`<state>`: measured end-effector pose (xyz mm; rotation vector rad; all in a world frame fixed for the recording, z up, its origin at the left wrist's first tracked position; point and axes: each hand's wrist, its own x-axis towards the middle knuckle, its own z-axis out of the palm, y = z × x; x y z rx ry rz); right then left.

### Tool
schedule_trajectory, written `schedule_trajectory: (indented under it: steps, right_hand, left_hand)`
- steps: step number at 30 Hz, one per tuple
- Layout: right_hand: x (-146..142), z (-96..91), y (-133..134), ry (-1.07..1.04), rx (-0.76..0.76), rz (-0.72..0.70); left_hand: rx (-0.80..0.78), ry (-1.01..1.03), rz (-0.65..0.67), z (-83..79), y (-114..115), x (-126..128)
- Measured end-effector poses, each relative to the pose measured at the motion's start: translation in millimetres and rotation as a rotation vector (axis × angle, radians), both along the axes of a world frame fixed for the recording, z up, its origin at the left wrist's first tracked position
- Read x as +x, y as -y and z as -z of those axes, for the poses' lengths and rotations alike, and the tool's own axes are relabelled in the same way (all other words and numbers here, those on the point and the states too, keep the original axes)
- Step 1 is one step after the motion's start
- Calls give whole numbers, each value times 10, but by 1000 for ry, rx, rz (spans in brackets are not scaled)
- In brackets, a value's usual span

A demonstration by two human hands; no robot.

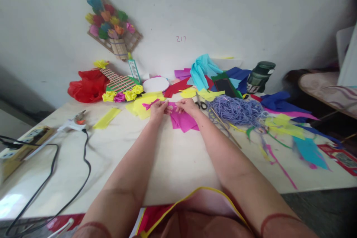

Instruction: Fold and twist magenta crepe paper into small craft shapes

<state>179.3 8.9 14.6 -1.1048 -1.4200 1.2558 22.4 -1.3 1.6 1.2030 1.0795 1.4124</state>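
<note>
Both hands are close together over the far middle of the table. My left hand (160, 109) is closed in a pinch on a magenta crepe paper piece (151, 104), whose twisted end sticks out to the left. Facing it, my right hand (187, 106) pinches the same paper between thumb and fingers. Under and in front of the right hand lies a larger magenta crepe sheet (183, 121); whether it joins the held piece I cannot tell. Yellow crepe paper (141, 107) lies behind the left hand. Black-handled scissors (201, 105) rest just right of the right hand.
A purple yarn heap (238, 109) and a thin stick (225, 128) lie to the right. A glue gun (76, 122) and power strip (25, 148) with black cords occupy the left. A dark green jar (260, 77) stands behind; a stick craft (118, 81) with paper flowers leans at back left.
</note>
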Motion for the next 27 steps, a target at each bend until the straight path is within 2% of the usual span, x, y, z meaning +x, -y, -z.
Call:
schedule_trajectory:
  steps: [7,12,15,21,27]
  right_hand:
    - [19,5,0,55,0,-4]
    - [3,-9,4,49,50,-13]
    - [-4,-15,4,3,51,-10]
    - [-57,-3,7,-156,18,-10]
    - [-123,5,11,-172,3,-37]
  left_hand:
    - [76,23,-155,-10,2,7]
    - [91,50,-204,4,-21,10]
    - [62,48,-182,3,-31,13]
    - [72,9,-36,26,-32,21]
    - [84,85,-107,-6,-16,59]
